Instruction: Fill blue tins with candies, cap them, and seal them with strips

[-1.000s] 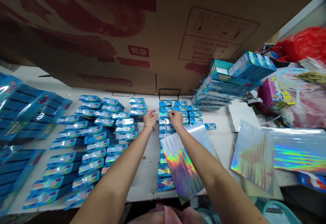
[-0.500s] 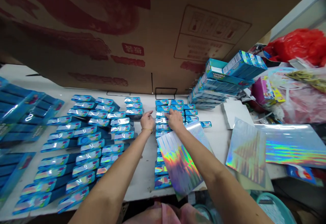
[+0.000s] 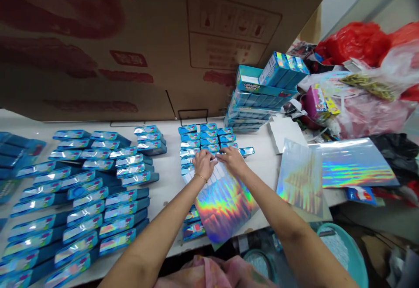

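A shiny holographic sticker sheet (image 3: 222,209) with pale strip-shaped marks near its upper end lies over part of the middle rows of small blue boxes (image 3: 208,134). At that upper end, my left hand (image 3: 204,164) has its fingers bent and pressed together on the sheet. Right beside it, my right hand (image 3: 231,160) pinches at the same edge, thumb and fingers close together. Between the two hands a small pale bit shows; its shape is too small to make out. My fingers partly hide the boxes behind them.
Many more blue boxes (image 3: 88,200) stand in rows at the left. A stack of filled blue display trays (image 3: 252,98) is at the back right, against a large cardboard carton (image 3: 157,52). Further holographic sheets (image 3: 356,166) lie right. A teal basket (image 3: 358,253) sits below the table edge.
My right hand has drawn back from the box tops to the sheet's upper end. My left hand has come over beside it and closed. The view has shifted toward the right.
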A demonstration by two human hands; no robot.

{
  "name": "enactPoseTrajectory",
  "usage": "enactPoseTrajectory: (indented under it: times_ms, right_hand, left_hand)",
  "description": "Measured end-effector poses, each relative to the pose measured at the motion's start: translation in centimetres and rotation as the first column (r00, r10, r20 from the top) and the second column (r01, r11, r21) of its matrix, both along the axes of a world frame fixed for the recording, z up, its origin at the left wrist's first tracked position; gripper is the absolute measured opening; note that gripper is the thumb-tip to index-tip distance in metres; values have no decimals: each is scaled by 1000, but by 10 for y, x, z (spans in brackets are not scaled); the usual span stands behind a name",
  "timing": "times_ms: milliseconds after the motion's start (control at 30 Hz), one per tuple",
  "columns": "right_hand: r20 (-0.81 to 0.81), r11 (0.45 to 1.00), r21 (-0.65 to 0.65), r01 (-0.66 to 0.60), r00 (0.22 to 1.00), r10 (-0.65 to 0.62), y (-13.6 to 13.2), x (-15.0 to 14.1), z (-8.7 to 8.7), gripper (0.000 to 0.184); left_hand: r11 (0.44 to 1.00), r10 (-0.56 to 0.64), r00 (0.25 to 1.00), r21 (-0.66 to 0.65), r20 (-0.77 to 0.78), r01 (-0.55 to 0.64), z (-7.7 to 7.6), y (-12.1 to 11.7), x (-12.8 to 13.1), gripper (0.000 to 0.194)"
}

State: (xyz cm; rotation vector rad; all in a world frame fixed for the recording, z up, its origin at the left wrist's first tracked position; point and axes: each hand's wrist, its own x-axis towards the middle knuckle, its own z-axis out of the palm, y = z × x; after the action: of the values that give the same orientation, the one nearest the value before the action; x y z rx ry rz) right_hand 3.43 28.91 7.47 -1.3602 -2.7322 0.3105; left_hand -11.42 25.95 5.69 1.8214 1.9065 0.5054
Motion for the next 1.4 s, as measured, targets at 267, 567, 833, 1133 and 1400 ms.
enactPoseTrajectory:
  times_ms: [267, 567, 833, 1133, 1400]
  right_hand:
    - [-37, 994, 67, -91, 995, 93, -22, 10, 0, 22]
    - [-379, 865, -376, 332, 796, -471, -2, -10, 87, 11]
    - [-367, 435, -876, 209, 298, -881, 14, -65, 35, 13]
    - [-577, 662, -641, 389, 324, -750, 36, -139, -7, 18]
    - [-466, 700, -329, 634, 536, -704, 58, -153, -27, 18]
  left_hand:
    - [997, 21, 998, 72, 57, -26, -8, -2, 0, 16]
    - [988, 115, 840, 29, 530, -153, -3, 1, -11, 26]
    - [902, 402, 201, -347, 893, -258, 15, -6, -65, 47]
    - [866, 419, 297, -280, 858, -414, -10, 35, -132, 37]
    - [857, 450, 390, -266, 803, -441, -30, 76, -141, 31]
